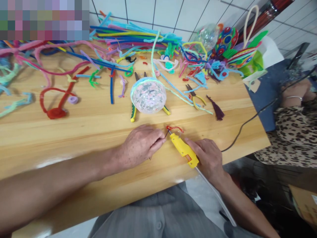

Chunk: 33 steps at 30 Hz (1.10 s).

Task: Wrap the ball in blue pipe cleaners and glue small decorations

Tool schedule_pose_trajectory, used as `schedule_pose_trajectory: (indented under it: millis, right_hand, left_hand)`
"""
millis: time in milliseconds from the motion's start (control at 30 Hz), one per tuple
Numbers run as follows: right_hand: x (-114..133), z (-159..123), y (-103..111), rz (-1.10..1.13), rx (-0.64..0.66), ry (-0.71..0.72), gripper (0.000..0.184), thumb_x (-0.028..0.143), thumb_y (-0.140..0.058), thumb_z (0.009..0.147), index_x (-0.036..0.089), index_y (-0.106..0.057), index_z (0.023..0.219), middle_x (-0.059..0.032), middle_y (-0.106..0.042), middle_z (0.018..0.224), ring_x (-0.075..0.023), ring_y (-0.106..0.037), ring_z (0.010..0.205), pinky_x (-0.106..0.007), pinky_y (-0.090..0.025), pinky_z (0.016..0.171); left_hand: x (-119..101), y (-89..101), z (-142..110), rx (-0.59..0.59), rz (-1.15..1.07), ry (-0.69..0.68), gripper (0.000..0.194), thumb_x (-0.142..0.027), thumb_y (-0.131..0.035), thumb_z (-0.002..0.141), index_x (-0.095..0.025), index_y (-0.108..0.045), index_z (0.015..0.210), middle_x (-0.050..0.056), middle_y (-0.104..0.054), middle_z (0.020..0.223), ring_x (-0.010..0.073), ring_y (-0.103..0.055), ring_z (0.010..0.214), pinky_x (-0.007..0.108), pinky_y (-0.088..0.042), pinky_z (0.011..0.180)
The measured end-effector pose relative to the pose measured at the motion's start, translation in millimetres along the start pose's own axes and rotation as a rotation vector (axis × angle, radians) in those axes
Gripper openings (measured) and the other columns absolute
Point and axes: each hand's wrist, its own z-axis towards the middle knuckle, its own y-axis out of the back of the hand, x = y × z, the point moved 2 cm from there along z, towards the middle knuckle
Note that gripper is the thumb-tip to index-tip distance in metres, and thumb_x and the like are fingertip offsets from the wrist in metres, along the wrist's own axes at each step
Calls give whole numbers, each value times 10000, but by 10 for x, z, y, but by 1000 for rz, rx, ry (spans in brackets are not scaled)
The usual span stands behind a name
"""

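Note:
My left hand (141, 145) is closed in a pinch on a thin dark stem. At the stem's far end sits a small red fuzzy piece, with a thin red strand (177, 128) trailing right. My right hand (210, 157) grips a yellow hot glue gun (182, 149), its nozzle touching or very near the red piece. A long whitish glue stick (218, 198) juts from the gun's rear. Beyond my hands, a clear ball with pale flecks (148, 98) rests over green-and-yellow pliers (133, 114), mostly hidden beneath it.
Small yellow-handled pliers (198, 100) and a dark red tassel (217, 109) lie to the right. Colourful pipe cleaners (138, 37) are heaped along the back. A red pipe-cleaner shape (56, 113) lies left. A black cord (244, 124) crosses the right edge, near a person in leopard print (294, 132).

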Motion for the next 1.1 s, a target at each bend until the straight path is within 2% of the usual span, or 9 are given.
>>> schedule_pose_trajectory:
  millis: [200,467,700,867,1100]
  right_hand:
    - [-42,12,106,29,42,20,491,165,-555,1044,196,-506,1531,-65,-706,914,-217,-630,776,-362,-475,724]
    - [-180,-69,250,140,114,14,404,226,-555,1066,199,-564,1470,-52,-691,870,-199,-618,721,-348,-471,666]
    - [-251,-69,296,318,110,9,362,293,-474,1106,226,-611,1435,-84,-757,993,-211,-697,792,-355,-511,682]
    - [-282,-38,375,435,166,-80,345,385,-503,1101,260,-630,1396,-76,-745,1034,-220,-693,823,-351,-534,690]
    - [-275,-38,417,398,110,-153,338,386,-542,1078,332,-683,1380,-62,-751,959,-249,-704,781,-385,-527,665]
  left_hand:
    - [-6,9,14,-30,34,-26,233,-236,-502,1068,-176,-609,870,9,-662,717,167,-640,665,300,-512,675]
    - [4,-2,-23,5,113,-30,252,-252,-510,1068,-160,-639,872,34,-679,734,192,-662,692,326,-544,702]
    - [22,16,-1,-2,202,-49,266,-238,-509,1065,-153,-655,859,39,-678,715,205,-661,674,333,-538,669]
    - [50,50,4,-39,253,-64,288,-224,-498,1063,-157,-644,825,31,-665,701,193,-641,644,327,-531,658]
    - [10,75,-36,-8,242,-91,278,-220,-491,1080,-154,-681,887,36,-714,762,192,-687,702,326,-566,701]
